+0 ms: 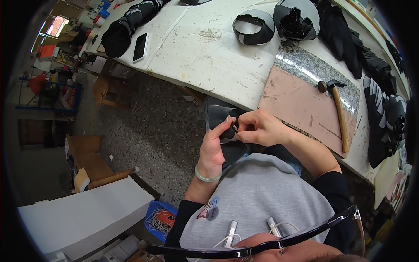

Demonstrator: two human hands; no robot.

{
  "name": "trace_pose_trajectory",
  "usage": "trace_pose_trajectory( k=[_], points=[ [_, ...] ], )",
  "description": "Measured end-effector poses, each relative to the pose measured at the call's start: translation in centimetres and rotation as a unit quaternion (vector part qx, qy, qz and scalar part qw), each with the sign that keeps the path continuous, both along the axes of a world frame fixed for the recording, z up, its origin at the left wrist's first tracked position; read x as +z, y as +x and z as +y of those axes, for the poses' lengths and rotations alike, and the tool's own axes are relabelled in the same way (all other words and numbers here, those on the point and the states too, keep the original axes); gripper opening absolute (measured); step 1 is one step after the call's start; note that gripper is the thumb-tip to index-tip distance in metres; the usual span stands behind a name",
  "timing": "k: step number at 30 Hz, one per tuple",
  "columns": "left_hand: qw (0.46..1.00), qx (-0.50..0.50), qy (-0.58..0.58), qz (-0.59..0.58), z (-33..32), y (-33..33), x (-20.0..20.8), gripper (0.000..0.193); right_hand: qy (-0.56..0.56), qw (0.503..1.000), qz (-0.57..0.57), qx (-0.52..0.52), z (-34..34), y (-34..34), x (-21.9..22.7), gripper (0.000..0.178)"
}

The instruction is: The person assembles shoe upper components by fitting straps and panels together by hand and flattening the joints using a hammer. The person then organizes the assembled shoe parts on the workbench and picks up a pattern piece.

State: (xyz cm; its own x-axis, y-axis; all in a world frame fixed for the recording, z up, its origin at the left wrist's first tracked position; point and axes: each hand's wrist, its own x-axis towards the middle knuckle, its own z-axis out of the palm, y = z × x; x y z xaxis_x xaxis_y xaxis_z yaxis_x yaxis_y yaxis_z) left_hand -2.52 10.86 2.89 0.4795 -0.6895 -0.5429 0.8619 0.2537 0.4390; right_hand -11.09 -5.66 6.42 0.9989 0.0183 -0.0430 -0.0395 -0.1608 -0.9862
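Above my lap, just off the near edge of the worktable (192,65), I hold a dark grey and black piece that looks like a shoe upper (214,112). My left hand (212,147) grips its near side, with the thumb pointing up along the edge. The fingers of my right hand (262,127) are pinched together at the same edge, close to the left thumb. Whatever sits between those right fingertips is too small and too covered to make out. Part of the upper is hidden behind both hands.
On the table to the right, a hammer (338,111) rests on a pinkish-brown board (297,98) over a speckled stone slab (305,59). Black and grey uppers (264,36) stand behind and far right. A phone (140,46) lies at left. A blue basket (152,218) stands below left.
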Motion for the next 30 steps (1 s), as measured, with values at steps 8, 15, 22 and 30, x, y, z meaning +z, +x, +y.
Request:
trace_pose_trajectory(
  k=[8, 15, 22, 30],
  points=[
    [0.992, -0.072, -0.071, -0.076, -0.3, -1.1, 0.9, 0.031, 0.212, 0.971, 0.093, -0.067, -0.7, -0.6, -1.9, 0.013],
    [0.924, -0.005, 0.076, -0.375, -0.8, -2.0, 2.2, 0.016, 0.309, 0.947, 0.074, -0.046, -1.8, -0.3, -2.1, 0.017],
    [0.923, 0.130, 0.082, -0.353, -1.0, -2.2, 1.9, 0.018, 0.316, 0.939, 0.101, -0.089, -1.1, -0.7, -2.4, 0.024],
    [0.922, 0.123, 0.132, -0.344, -0.9, -2.5, 1.8, 0.020, 0.278, 0.951, 0.115, -0.068, -0.7, -0.6, -2.7, 0.018]
  ],
)
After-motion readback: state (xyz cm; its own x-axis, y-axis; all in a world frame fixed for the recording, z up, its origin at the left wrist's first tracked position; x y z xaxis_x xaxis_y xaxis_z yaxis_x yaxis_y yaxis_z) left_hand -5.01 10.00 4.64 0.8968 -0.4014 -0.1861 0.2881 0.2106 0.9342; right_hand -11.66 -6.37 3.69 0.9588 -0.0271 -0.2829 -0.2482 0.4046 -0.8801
